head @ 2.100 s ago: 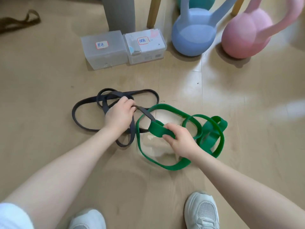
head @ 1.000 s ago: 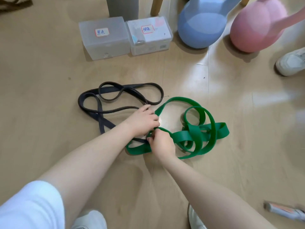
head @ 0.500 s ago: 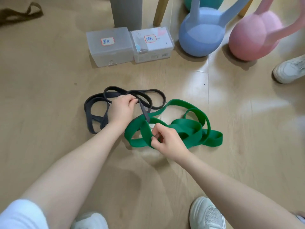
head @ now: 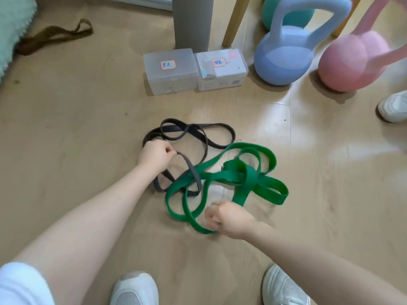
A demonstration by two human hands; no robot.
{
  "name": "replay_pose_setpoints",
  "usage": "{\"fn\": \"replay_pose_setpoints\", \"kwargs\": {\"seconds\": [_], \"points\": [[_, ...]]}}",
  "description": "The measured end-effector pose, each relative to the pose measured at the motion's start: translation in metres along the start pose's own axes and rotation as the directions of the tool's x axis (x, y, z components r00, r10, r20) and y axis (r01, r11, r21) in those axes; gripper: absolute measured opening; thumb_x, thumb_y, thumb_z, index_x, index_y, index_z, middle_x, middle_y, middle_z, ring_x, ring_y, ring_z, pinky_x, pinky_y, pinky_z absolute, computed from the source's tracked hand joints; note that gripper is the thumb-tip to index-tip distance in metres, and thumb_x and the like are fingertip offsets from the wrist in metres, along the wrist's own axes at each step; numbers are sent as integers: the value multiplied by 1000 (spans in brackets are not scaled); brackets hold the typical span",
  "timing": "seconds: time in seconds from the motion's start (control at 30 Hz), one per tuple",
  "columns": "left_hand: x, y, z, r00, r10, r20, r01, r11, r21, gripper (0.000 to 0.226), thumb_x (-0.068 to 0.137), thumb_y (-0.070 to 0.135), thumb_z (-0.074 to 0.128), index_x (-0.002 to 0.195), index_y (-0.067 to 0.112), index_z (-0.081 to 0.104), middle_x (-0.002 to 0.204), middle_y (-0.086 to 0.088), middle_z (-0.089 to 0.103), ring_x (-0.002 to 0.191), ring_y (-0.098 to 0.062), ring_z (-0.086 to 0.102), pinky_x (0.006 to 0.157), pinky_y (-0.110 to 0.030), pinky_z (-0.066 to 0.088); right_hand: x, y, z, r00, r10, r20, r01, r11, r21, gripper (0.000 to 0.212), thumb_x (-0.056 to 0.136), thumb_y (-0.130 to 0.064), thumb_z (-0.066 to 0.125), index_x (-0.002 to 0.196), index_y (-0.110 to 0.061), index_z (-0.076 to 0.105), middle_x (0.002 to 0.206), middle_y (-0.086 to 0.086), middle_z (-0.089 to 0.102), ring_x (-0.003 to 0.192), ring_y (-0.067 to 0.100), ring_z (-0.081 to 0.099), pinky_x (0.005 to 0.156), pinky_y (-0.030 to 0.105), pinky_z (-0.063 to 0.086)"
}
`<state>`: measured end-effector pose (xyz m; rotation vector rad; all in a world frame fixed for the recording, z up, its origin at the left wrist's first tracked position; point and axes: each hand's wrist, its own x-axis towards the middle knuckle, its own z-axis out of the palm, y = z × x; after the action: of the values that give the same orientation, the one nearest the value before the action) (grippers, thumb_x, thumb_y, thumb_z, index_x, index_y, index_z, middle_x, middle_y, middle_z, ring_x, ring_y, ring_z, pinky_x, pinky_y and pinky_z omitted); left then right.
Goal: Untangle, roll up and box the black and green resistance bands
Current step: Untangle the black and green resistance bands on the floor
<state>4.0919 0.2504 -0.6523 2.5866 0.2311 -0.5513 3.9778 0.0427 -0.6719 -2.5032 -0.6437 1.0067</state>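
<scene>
Where the wooden floor (head: 66, 133) fills the head view, two bands lying tangled together at the middle. Left hand (head: 154, 156) closed into a fist on the black band (head: 193, 130), pinching a strand that runs down and right from the knuckles. Black band spread in loose loops beyond and beside that hand, one loop passing through the near loops of the green band (head: 253, 177). Right hand (head: 229, 216) closed on the green band at its near edge, somewhat blurred, gripping where a strand comes down from the knot of crossings above it. Green band heaped in several overlapping loops to the right of the black one, touching it and threaded with it at the lower left.

Farther off, two translucent boxes side by side and touching, both shut: the left box (head: 170, 72) with a red-framed label, the right box (head: 221, 70) with a similar label. Both well apart from the bands. Just right of the boxes, a blue kettlebell (head: 284, 60), then a pink kettlebell (head: 350, 62). At the far left, a brown strap (head: 52, 36) on the floor. At the bottom edge, two white shoes (head: 134, 289); another white shoe (head: 394, 106) at the right edge.
</scene>
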Motion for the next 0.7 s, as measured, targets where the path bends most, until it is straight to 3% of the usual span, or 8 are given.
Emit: {"fn": "replay_pose_setpoints", "kwargs": {"seconds": [0.1, 0.2, 0.27, 0.33, 0.4, 0.5, 0.6, 0.7], "points": [[-13, 0, 21, 990, 104, 100, -126, 960, 250, 39, 90, 12, 44, 128, 18, 52, 130, -7, 52, 121, -27, 44, 101, -42, 38, 14, 18, -10, 934, 28, -356, -66, 994, -93, 19, 89, -25, 55, 96, -10, 63, 90, 10, 60, 86, 30, 55, 72, 37, 43], [-27, 12, 36, 912, 377, 160, -405, 887, 221, 42, 91, 16, 44, 133, 16, 46, 138, -1, 44, 132, -19, 31, 109, -39, 27, 19, 34, -24, 734, 179, -655, -295, 953, -70, 17, 83, -19, 62, 97, -8, 61, 97, 13, 58, 89, 36, 55, 70, 39, 42], [-30, 21, 48, 860, 439, 261, -493, 847, 199, 41, 94, 27, 44, 134, 17, 44, 140, 1, 42, 132, -18, 32, 108, -37, 27, 21, 53, -32, 695, 426, -579, -491, 870, 50, 42, 88, -29, 57, 126, -12, 48, 131, 15, 47, 121, 35, 42, 95, 43, 37], [-29, 28, 62, 844, 409, 348, -498, 838, 223, 45, 94, 38, 45, 135, 21, 43, 144, 0, 36, 133, -20, 31, 109, -37, 26, 22, 75, -41, 708, 600, -373, -576, 796, 185, 63, 91, -41, 52, 143, -18, 25, 146, 12, 34, 132, 32, 34, 104, 44, 33], [-28, 34, 75, 847, 370, 383, -495, 811, 311, 47, 92, 43, 48, 134, 22, 44, 148, -3, 31, 135, -23, 29, 110, -38, 24, 24, 87, -47, 763, 595, -252, -540, 801, 258, 72, 89, -43, 55, 146, -20, 18, 139, 12, 43, 121, 32, 46, 95, 46, 43], [-26, 41, 88, 873, 334, 355, -468, 777, 421, 46, 90, 39, 53, 130, 18, 48, 148, -8, 29, 133, -28, 28, 108, -40, 25, 28, 90, -50, 817, 487, -307, -460, 873, 161, 58, 87, -29, 61, 137, -16, 37, 121, 12, 54, 111, 32, 53, 89, 42, 45], [-19, 43, 92, 882, 336, 331, -454, 793, 406, 37, 90, 32, 53, 123, 16, 53, 136, -8, 43, 124, -28, 36, 102, -39, 32, 20, 94, -57, 727, 496, -474, -325, 857, 400, 34, 84, -10, 61, 117, -11, 54, 109, 10, 60, 101, 29, 57, 87, 41, 48], [-11, 35, 84, 832, 324, 450, -486, 818, 309, 45, 89, 39, 55, 129, 19, 51, 138, -6, 43, 124, -26, 38, 99, -38, 36, -13, 103, -73, 582, 643, -497, -60, 644, 763, 28, 86, -5, 59, 113, -11, 51, 102, 3, 61, 95, 22, 59, 87, 43, 49]]}}
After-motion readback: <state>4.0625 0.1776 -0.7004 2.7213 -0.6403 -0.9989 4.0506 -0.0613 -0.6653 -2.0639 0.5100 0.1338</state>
